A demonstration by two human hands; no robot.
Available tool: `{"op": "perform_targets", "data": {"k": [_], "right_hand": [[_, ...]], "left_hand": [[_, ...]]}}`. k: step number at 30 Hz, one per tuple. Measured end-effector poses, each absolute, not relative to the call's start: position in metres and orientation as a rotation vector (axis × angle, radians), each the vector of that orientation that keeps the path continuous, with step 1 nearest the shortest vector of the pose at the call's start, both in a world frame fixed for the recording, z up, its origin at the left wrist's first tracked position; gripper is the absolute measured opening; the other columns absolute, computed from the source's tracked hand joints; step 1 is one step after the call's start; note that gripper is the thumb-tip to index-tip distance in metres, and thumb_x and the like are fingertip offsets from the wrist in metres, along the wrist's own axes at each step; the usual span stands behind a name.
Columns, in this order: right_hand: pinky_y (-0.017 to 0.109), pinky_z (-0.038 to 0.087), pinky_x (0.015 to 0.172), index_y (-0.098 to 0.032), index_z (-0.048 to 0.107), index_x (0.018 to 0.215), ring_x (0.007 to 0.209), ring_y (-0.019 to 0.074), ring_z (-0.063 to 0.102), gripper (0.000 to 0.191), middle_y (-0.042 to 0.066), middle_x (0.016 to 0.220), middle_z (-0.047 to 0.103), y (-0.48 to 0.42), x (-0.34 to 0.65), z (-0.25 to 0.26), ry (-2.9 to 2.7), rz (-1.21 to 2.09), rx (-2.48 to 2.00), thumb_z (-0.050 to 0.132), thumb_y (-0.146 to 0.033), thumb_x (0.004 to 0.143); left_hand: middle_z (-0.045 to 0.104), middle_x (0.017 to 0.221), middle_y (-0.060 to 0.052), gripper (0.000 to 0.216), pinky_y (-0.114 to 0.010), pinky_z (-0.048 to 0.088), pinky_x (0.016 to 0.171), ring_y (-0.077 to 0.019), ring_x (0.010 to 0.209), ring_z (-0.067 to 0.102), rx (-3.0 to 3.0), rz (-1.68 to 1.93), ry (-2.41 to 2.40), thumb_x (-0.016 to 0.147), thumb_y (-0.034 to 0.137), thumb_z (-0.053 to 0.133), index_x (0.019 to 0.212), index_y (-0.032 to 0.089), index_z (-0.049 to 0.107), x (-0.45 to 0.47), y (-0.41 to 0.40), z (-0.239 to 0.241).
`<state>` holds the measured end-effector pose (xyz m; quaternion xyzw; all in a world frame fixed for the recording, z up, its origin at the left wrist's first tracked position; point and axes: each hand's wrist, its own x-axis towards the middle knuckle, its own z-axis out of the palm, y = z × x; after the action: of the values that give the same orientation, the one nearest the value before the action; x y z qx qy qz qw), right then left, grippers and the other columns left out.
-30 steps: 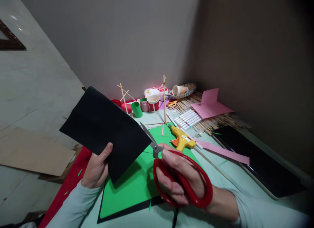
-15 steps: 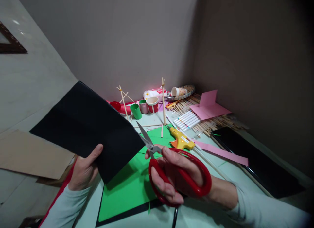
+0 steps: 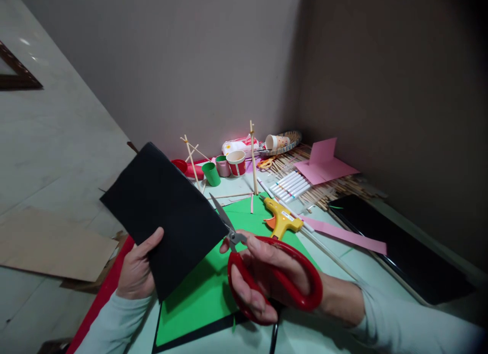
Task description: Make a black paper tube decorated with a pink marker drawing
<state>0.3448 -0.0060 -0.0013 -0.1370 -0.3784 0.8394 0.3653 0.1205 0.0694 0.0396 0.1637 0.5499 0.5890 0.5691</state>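
My left hand [image 3: 137,270] grips a sheet of black paper [image 3: 163,212] by its lower left edge, thumb on top, and holds it tilted above the table. In my right hand [image 3: 263,272] is a pair of scissors [image 3: 297,283] with red handles, fingers through the loops. The scissor blades point up and left at the right edge of the black paper; whether the paper lies between them I cannot tell. Beneath both hands lies a green sheet [image 3: 198,313] with black paper showing under its front edge.
Behind the scissors lies a yellow glue gun [image 3: 282,217]. White markers [image 3: 290,186], folded pink paper [image 3: 328,166], a pink strip [image 3: 346,235] and a black panel [image 3: 396,247] are at the right. Paper cups [image 3: 236,163] and stick frames [image 3: 252,158] stand at the back.
The black paper and my left hand have shifted right, and the sheet now appears narrower, turned at an angle. My right hand with the scissors has moved slightly left and down.
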Motion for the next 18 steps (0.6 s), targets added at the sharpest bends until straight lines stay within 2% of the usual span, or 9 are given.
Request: {"op": "perform_targets", "data": {"k": [2, 6, 10, 12, 15, 18], "right_hand": [[0.020, 0.034, 0.037, -0.012, 0.063, 0.067, 0.035, 0.0072, 0.046, 0.074, -0.002, 0.049, 0.053, -0.008, 0.342, -0.002, -0.944, 2.130, -0.351, 0.055, -0.083, 0.085], [0.019, 0.032, 0.035, -0.012, 0.061, 0.068, 0.033, 0.0058, 0.044, 0.071, -0.003, 0.048, 0.051, -0.010, 0.337, -0.006, -0.881, 2.000, -0.347, 0.053, -0.080, 0.088], [0.016, 0.030, 0.031, -0.022, 0.051, 0.092, 0.030, 0.0050, 0.038, 0.049, -0.007, 0.055, 0.059, -0.015, 0.335, -0.002, -0.757, 1.899, -0.351, 0.063, -0.069, 0.090], [0.014, 0.025, 0.029, -0.026, 0.044, 0.106, 0.029, 0.0042, 0.029, 0.051, -0.011, 0.054, 0.058, -0.019, 0.335, 0.003, -0.718, 1.882, -0.368, 0.069, -0.066, 0.088], [0.013, 0.022, 0.029, -0.027, 0.037, 0.121, 0.029, 0.0038, 0.020, 0.057, -0.014, 0.052, 0.054, -0.023, 0.335, 0.008, -0.731, 1.877, -0.405, 0.068, -0.064, 0.090], [0.014, 0.028, 0.030, -0.028, 0.034, 0.124, 0.029, 0.0048, 0.029, 0.060, -0.013, 0.057, 0.058, -0.020, 0.338, 0.006, -0.800, 1.888, -0.414, 0.066, -0.066, 0.090]], "left_hand": [[0.084, 0.090, -0.010, 0.032, -0.041, 0.056, 0.107, -0.0350, 0.123, 0.067, 0.401, 1.365, 1.278, 0.080, 0.008, 0.068, 0.108, 0.013, 0.081, 0.122, 0.069, 0.036], [0.083, 0.104, -0.009, 0.040, -0.045, 0.053, 0.109, -0.0369, 0.127, 0.064, 0.446, 1.320, 1.224, 0.078, 0.010, 0.071, 0.116, 0.017, 0.080, 0.123, 0.067, 0.026], [0.082, 0.107, -0.008, 0.046, -0.044, 0.054, 0.109, -0.0352, 0.127, 0.064, 0.395, 1.277, 1.215, 0.081, 0.009, 0.069, 0.124, 0.019, 0.078, 0.130, 0.063, 0.026], [0.083, 0.106, -0.009, 0.049, -0.044, 0.054, 0.108, -0.0346, 0.124, 0.067, 0.379, 1.279, 1.210, 0.082, 0.006, 0.066, 0.128, 0.018, 0.076, 0.133, 0.063, 0.027], [0.082, 0.107, -0.011, 0.051, -0.043, 0.054, 0.108, -0.0345, 0.121, 0.069, 0.366, 1.284, 1.177, 0.082, 0.003, 0.064, 0.131, 0.016, 0.074, 0.131, 0.065, 0.023], [0.082, 0.110, -0.012, 0.052, -0.047, 0.055, 0.108, -0.0378, 0.120, 0.069, 0.453, 1.250, 1.102, 0.079, 0.007, 0.073, 0.130, 0.018, 0.075, 0.119, 0.068, 0.011]]}}
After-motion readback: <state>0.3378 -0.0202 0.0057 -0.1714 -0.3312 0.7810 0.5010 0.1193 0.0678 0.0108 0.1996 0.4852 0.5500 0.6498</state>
